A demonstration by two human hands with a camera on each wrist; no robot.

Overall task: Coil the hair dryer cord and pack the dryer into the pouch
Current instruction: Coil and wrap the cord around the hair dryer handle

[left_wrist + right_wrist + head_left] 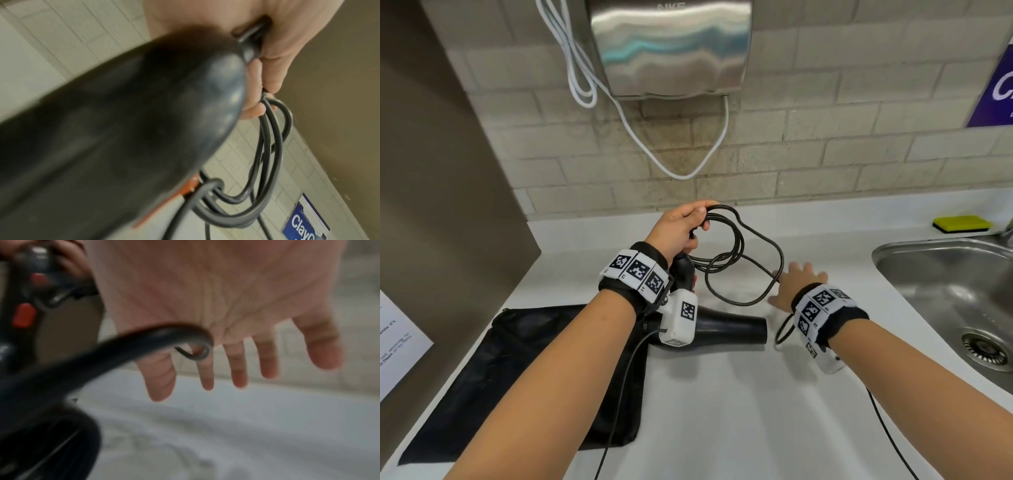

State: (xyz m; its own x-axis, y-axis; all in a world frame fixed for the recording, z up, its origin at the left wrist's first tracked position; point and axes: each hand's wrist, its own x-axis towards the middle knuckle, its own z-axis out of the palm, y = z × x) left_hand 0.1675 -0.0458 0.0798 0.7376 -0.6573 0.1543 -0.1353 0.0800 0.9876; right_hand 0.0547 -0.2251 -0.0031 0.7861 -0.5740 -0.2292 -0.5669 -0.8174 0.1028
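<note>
A black hair dryer (726, 330) lies on the white counter (722, 411), its handle (123, 129) pointing up toward my left hand. My left hand (681, 226) grips several loops of the black cord (736, 246) above the handle; its curled fingers (267, 73) hold the loops. My right hand (796, 282) hovers over the counter to the right with its fingers (236, 369) spread straight. A stretch of cord (123, 350) runs across its palm without being gripped. The black pouch (517, 377) lies flat at the left, partly under my left forearm.
A steel sink (945, 291) is set into the counter at the right, with a yellow sponge (962, 222) behind it. A steel hand dryer (671, 44) with white cables hangs on the tiled wall. A sheet of paper (397, 342) is on the left wall.
</note>
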